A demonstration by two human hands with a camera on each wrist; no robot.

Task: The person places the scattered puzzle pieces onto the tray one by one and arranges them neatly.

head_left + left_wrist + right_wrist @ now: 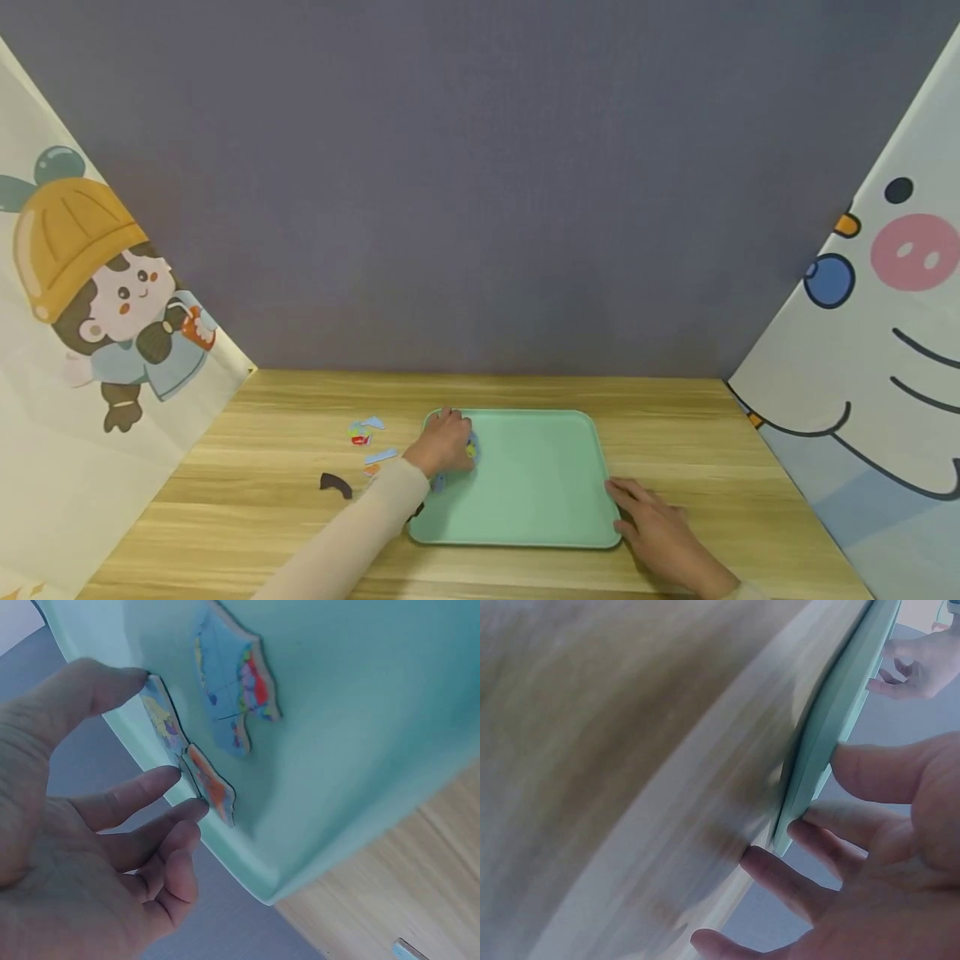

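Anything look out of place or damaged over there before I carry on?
Nothing stands out as spilled or damaged. The dark curved piece lies a little apart from the other loose pieces left of the green tray, but that looks like ordinary scatter.

No readable text, labels, brands, numbers or signs

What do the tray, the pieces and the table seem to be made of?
Tray: probably plastic, smooth and satin; even green, with a moulded, rounded rim. Pieces: perhaps thin wood or thick card, printed on top; plain tan edges show. Table: wood or wood-look laminate; streaky grain, but which is unclear.
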